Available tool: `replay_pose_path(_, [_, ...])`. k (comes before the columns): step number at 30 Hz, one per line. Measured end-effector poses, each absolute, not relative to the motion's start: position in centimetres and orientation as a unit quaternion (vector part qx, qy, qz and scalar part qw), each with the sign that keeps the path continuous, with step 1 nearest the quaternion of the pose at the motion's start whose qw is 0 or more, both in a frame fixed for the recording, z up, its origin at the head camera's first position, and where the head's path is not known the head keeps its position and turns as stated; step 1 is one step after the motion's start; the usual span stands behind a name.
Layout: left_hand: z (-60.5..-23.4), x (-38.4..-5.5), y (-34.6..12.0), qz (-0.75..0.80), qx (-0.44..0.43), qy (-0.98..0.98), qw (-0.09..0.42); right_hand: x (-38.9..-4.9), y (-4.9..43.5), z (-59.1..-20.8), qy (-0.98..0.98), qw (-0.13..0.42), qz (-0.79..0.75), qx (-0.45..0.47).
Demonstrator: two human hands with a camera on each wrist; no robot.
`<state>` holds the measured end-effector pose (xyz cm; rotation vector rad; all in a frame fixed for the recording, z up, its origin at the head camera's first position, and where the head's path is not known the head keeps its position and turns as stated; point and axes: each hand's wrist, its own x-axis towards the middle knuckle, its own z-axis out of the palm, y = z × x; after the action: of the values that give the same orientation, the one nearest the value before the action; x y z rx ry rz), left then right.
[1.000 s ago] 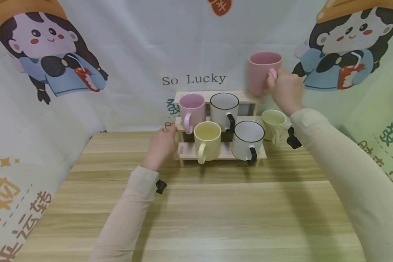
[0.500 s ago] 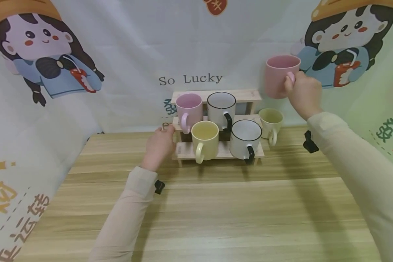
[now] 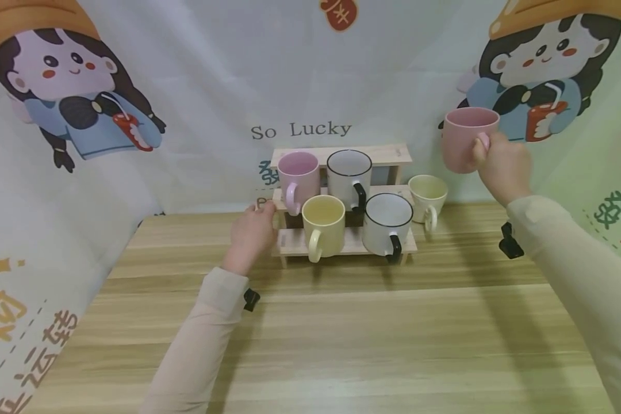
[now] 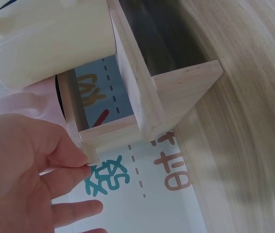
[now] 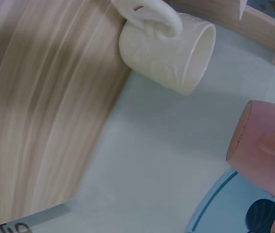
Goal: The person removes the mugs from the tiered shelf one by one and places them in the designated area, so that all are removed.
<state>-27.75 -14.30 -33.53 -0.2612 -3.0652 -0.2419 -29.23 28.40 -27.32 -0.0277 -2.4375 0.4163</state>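
My right hand (image 3: 504, 167) grips the handle of a pink mug (image 3: 460, 144), held upright in the air right of the rack. The mug's underside and side show in the right wrist view. At the left end of the three-tier wooden rack (image 3: 341, 154), my left hand (image 3: 252, 234) pinches the middle tier's corner between thumb and index finger. A lilac-pink mug (image 3: 306, 183) and a white black-rimmed mug (image 3: 347, 181) stand on the middle tier. The lowest tier bears a yellow mug (image 3: 327, 230) and another white black-rimmed mug (image 3: 382, 227).
A pale yellow-green cup (image 3: 424, 198) with a patterned side stands on the table (image 3: 341, 333), right beside the rack. Behind it all hangs a white printed cloth (image 3: 207, 86), which also borders the table at left and right.
The pink mug has moved right with my right hand, away from over the top tier, and is now lower in view. My left hand keeps its hold on the rack.
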Motion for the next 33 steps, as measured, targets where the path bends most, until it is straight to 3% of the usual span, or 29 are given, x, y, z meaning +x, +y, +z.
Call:
replay_pose_path(12, [-33.5,-27.8,-14.4,-0.079,-0.09,-0.992,0.043,-29.5,30.1,-29.3,-0.944,0.293,0.151,-0.026])
replay_pose_path(22, [-33.5,-27.5,-14.2,-0.074,-0.082,-0.994,0.026,-29.0,31.5,-31.5,-0.951,0.273,0.143,-0.028])
replay_pose_path(33, [-33.7,-27.5,-14.2,-0.079,-0.085,-0.993,0.034,-30.1,32.4,-34.9,-0.951,0.281,0.129,-0.026])
